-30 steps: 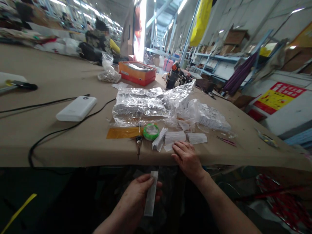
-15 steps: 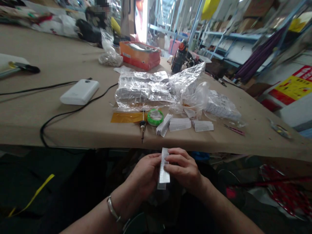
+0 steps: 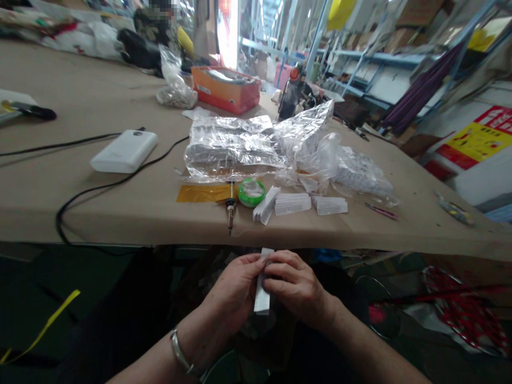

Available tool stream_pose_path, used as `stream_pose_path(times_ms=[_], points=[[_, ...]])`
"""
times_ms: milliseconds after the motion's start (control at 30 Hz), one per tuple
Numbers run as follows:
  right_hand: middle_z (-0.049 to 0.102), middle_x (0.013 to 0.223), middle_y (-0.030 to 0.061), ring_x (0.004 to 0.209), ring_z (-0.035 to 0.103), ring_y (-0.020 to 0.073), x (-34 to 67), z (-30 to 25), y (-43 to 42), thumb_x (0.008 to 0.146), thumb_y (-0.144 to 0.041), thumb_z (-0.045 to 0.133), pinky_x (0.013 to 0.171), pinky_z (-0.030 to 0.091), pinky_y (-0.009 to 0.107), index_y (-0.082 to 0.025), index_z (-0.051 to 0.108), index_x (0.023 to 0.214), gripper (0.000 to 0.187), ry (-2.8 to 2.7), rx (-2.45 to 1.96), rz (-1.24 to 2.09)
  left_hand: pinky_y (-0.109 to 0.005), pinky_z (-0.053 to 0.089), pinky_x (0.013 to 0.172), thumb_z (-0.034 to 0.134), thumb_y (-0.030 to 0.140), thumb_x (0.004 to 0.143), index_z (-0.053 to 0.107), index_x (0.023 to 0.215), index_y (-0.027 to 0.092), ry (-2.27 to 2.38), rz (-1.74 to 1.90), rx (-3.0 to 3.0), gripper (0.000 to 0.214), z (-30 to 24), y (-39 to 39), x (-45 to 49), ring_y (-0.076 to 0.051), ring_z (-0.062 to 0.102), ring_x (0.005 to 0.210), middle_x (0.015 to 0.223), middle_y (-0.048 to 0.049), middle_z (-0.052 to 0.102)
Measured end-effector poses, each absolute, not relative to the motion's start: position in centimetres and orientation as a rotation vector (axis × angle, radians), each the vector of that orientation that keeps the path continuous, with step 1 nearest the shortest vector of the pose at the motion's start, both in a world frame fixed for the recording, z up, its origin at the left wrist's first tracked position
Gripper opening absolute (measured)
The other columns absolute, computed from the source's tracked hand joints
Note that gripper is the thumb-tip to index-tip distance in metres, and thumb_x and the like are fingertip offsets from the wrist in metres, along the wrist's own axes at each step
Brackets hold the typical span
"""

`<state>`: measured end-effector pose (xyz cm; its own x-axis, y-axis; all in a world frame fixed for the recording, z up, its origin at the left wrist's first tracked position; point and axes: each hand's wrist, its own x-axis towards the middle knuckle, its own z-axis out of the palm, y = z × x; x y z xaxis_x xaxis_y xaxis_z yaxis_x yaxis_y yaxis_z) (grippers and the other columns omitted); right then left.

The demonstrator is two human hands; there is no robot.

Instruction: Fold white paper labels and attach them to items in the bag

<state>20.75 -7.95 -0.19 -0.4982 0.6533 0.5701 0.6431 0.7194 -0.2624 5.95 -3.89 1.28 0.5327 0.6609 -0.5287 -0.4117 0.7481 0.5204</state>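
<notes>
White strip, upright, just below the near edge of the table, left hand and right hand both pinched closed on its upper end, open room beneath, brown-covered top, strip stacks near edge, soldering iron, green tape roll, shelving beyond.

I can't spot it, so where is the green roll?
In the head view the green roll lies near the front edge of the table, between the soldering iron on its left and a stack of white strips on its right.
</notes>
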Motion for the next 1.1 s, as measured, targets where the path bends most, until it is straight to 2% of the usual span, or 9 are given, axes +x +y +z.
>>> stream_pose_path(times_ms=[100, 200, 267, 333, 467, 600, 800, 933, 1100], points=[[0.066, 0.104, 0.0065, 0.113, 0.053, 0.0218, 22.8, 0.1, -7.4, 0.088, -0.019, 0.052, 0.094, 0.047, 0.041, -0.021, 0.057, 0.115, 0.027, -2.185, -1.085, -0.028, -0.023, 0.049, 0.052, 0.061, 0.01, 0.077, 0.065, 0.084, 0.008, 0.865, 0.611, 0.372, 0.008, 1.6, -3.8, 5.9, -0.013, 0.061, 0.053, 0.07, -0.0086, 0.068], [0.056, 0.122, 0.0152, 0.124, 0.043, 0.0282, 26.8, 0.1, -6.0, 0.09, -0.031, 0.049, 0.099, 0.041, 0.05, -0.015, 0.043, 0.131, 0.045, -1.953, -1.514, -0.252, -0.03, 0.055, 0.062, 0.058, 0.01, 0.08, 0.063, 0.085, 0.008, 1.014, 0.567, 0.397, 0.007, 2.0, -3.6, 5.8, -0.017, 0.066, 0.06, 0.076, -0.0127, 0.07], [0.048, 0.13, 0.0204, 0.126, 0.038, 0.0343, 29.5, -0.1, -5.2, 0.086, -0.046, 0.052, 0.099, 0.037, 0.056, -0.01, 0.039, 0.134, 0.061, -1.846, -1.791, -0.397, -0.031, 0.056, 0.063, 0.058, 0.01, 0.08, 0.061, 0.086, 0.008, 1.051, 0.56, 0.413, 0.007, 2.0, -3.5, 5.8, -0.017, 0.067, 0.06, 0.077, -0.0135, 0.07], [0.047, 0.133, 0.0201, 0.126, 0.038, 0.0366, 31.3, -0.3, -4.8, 0.084, -0.052, 0.053, 0.099, 0.036, 0.056, -0.011, 0.043, 0.132, 0.064, -1.877, -1.937, -0.442, -0.03, 0.056, 0.062, 0.059, 0.01, 0.08, 0.061, 0.087, 0.008, 1.051, 0.559, 0.422, 0.008, 1.9, -3.6, 5.8, -0.017, 0.067, 0.06, 0.076, -0.0128, 0.071], [0.057, 0.124, 0.0143, 0.118, 0.048, 0.0296, 32.8, -0.7, -5.3, 0.088, -0.041, 0.053, 0.098, 0.039, 0.049, -0.015, 0.054, 0.122, 0.043, -2.006, -1.863, -0.406, -0.029, 0.056, 0.062, 0.06, 0.01, 0.079, 0.061, 0.087, 0.008, 1.047, 0.554, 0.434, 0.009, 1.4, -3.8, 5.8, -0.017, 0.067, 0.061, 0.075, -0.0126, 0.071], [0.068, 0.103, 0.0092, 0.104, 0.06, 0.0226, 33.1, -0.7, -6.0, 0.089, -0.024, 0.051, 0.092, 0.046, 0.041, -0.02, 0.066, 0.097, 0.017, -1.892, -1.611, -0.311, -0.03, 0.056, 0.061, 0.058, 0.01, 0.08, 0.061, 0.086, 0.008, 1.088, 0.556, 0.43, 0.007, 1.4, -3.9, 5.7, -0.018, 0.067, 0.06, 0.076, -0.0133, 0.071], [0.067, 0.099, 0.0069, 0.102, 0.062, 0.02, 27.5, 0.4, -7.4, 0.087, -0.016, 0.053, 0.088, 0.05, 0.039, -0.022, 0.063, 0.093, 0.013, -1.738, -1.35, -0.112, -0.03, 0.055, 0.061, 0.058, 0.01, 0.08, 0.062, 0.082, 0.008, 1.054, 0.562, 0.415, 0.005, 1.7, -4.0, 5.9, -0.017, 0.066, 0.059, 0.074, -0.0126, 0.071], [0.068, 0.098, 0.0066, 0.108, 0.059, 0.0222, 21.6, 0.2, -8.4, 0.087, -0.014, 0.053, 0.092, 0.047, 0.044, -0.022, 0.063, 0.096, 0.015, -2.044, -1.047, -0.014, -0.023, 0.049, 0.053, 0.058, 0.006, 0.077, 0.065, 0.078, 0.007, 0.903, 0.636, 0.362, 0.007, 1.4, -4.0, 5.9, -0.014, 0.062, 0.053, 0.067, -0.0097, 0.068], [0.069, 0.095, 0.0069, 0.107, 0.058, 0.0211, 18.8, -1.4, -8.3, 0.088, -0.014, 0.051, 0.094, 0.046, 0.041, -0.019, 0.064, 0.093, 0.015, -2.214, -0.967, -0.017, -0.018, 0.042, 0.049, 0.062, 0.004, 0.07, 0.064, 0.069, 0.008, 0.848, 0.753, 0.304, 0.005, 0.7, -4.1, 4.9, -0.01, 0.057, 0.052, 0.062, -0.0053, 0.064]])
